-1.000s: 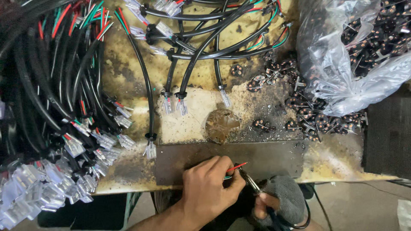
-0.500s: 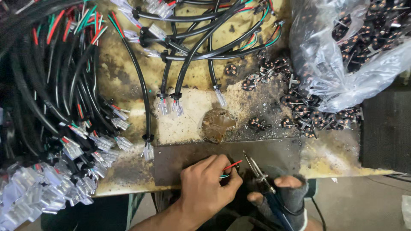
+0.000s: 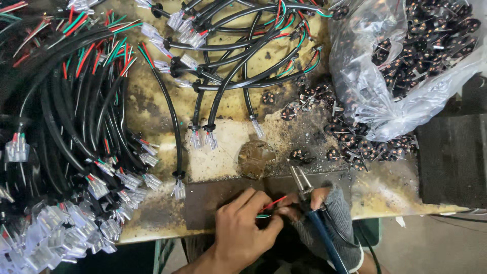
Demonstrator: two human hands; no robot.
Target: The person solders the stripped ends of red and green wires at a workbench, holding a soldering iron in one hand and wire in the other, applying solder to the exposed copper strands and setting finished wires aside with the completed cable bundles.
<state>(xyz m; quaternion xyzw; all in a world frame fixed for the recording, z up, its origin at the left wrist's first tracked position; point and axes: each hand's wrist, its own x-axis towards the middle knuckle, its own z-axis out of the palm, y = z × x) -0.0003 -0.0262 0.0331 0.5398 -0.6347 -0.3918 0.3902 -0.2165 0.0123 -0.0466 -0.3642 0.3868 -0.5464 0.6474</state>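
My left hand (image 3: 243, 226) is bare and rests on the near edge of a dark metal plate (image 3: 213, 195). It pinches thin red and green wires (image 3: 271, 205) between thumb and fingers. My right hand (image 3: 332, 213) wears a grey fingerless glove and grips a soldering iron (image 3: 304, 185) with a blue handle. The iron's tip points up toward a small black connector piece (image 3: 302, 156) beside a round brown-stained pad (image 3: 256, 158). The two hands touch at the wire ends.
A stained yellow bench top (image 3: 228, 109) carries looped black cables with clear plugs (image 3: 203, 137). A thick bundle of such cables (image 3: 66, 152) fills the left. A clear plastic bag of black connectors (image 3: 411, 56) lies top right, with several spilled loose (image 3: 355, 144). A black block (image 3: 451, 157) sits right.
My right hand has come up and left to meet my left hand, and the iron's tip has swung up toward the black connector piece. My left hand has kept its hold on the wires.
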